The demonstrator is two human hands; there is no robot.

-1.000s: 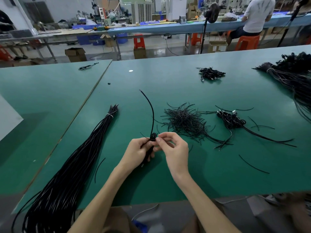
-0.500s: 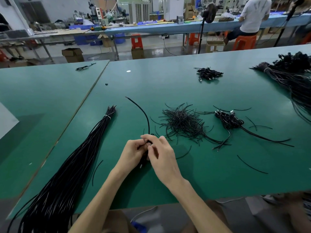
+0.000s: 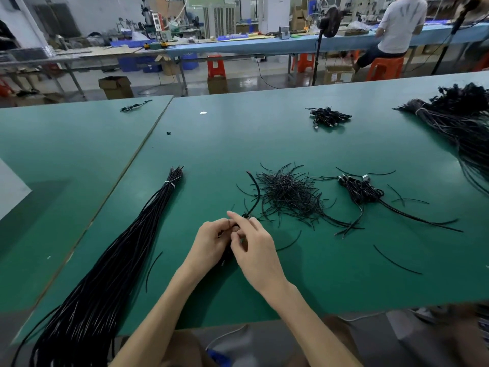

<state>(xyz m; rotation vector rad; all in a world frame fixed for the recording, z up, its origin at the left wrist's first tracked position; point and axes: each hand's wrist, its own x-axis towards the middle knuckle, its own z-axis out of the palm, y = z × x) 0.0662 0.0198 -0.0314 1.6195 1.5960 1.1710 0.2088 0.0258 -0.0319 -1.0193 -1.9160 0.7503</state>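
Green table (image 3: 291,144), cable (image 3: 254,193) tail lower, right hand (image 3: 255,251) overlapping left hand (image 3: 209,243)

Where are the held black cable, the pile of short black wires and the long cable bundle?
held black cable (image 3: 257,191): head view, on its free curved end.
pile of short black wires (image 3: 288,194): head view, centre of the pile.
long cable bundle (image 3: 119,250): head view, middle of its length.

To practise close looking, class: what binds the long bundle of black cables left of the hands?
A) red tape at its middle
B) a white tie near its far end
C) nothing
B: a white tie wraps the long cable bundle near its far end.
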